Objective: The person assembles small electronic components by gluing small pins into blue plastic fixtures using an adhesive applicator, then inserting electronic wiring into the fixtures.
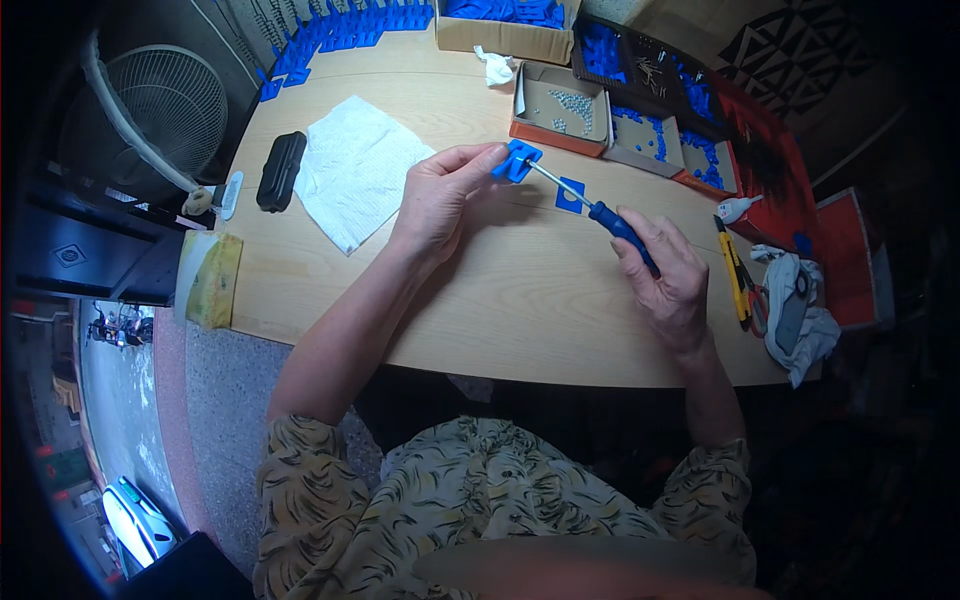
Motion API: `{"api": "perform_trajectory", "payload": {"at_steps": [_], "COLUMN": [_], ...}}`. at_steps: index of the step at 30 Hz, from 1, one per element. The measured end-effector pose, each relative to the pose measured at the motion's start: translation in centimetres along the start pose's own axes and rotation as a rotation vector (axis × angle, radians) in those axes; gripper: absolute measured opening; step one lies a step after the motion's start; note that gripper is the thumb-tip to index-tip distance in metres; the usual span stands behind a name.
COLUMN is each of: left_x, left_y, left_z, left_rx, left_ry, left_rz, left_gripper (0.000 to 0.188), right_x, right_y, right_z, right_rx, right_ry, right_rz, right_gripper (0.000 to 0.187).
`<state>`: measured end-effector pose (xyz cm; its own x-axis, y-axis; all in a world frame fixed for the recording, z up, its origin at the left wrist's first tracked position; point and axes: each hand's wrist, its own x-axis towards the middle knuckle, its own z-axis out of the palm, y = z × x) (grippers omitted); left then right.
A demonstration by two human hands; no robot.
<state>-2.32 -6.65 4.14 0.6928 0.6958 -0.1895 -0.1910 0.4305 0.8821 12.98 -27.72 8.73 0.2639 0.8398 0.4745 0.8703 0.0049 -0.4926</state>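
Note:
My left hand (440, 195) pinches a small blue plastic part (517, 162) above the table, holding it between thumb and fingers. A screwdriver (622, 232) with a blue handle and metal shaft is gripped in my right hand (668, 270). Its tip meets the blue part; whether a screw sits there is too small to tell. Just beyond the shaft, a flat blue piece with a round hole (571, 196) lies on the table.
Beyond my hands stands an open box of small metal pieces (560, 106), with trays of blue parts (640, 135) beside it. A white cloth (358, 172) and black case (282, 172) lie left. A yellow cutter (735, 270) and scissors (759, 310) lie right.

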Motion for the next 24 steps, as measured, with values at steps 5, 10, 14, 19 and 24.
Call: {"api": "perform_trajectory", "payload": {"at_steps": [5, 10, 14, 19, 24], "left_x": [0.3, 0.7, 0.8, 0.7, 1.2], "left_y": [0.3, 0.0, 0.1, 0.5, 0.4], "left_z": [-0.2, -1.2, -1.3, -1.2, -1.1], "left_rx": [0.021, -0.027, -0.054, 0.002, 0.042], "left_ry": [0.025, 0.108, 0.157, 0.181, 0.201], "left_rz": [0.055, 0.120, 0.130, 0.220, 0.219], "left_gripper": [0.028, 0.026, 0.024, 0.023, 0.022], "right_x": [2.6, 3.8, 3.2, 3.0, 3.7], "right_y": [0.3, 0.0, 1.9, 2.6, 2.0], "right_z": [-1.0, -0.4, 1.6, 2.1, 2.3], "right_rx": [0.046, 0.231, 0.301, 0.343, 0.385], "right_ry": [-0.021, -0.074, 0.018, 0.039, 0.052], "right_rz": [-0.011, 0.239, 0.182, 0.170, 0.188], "right_gripper": [0.034, 0.036, 0.029, 0.027, 0.025]}}
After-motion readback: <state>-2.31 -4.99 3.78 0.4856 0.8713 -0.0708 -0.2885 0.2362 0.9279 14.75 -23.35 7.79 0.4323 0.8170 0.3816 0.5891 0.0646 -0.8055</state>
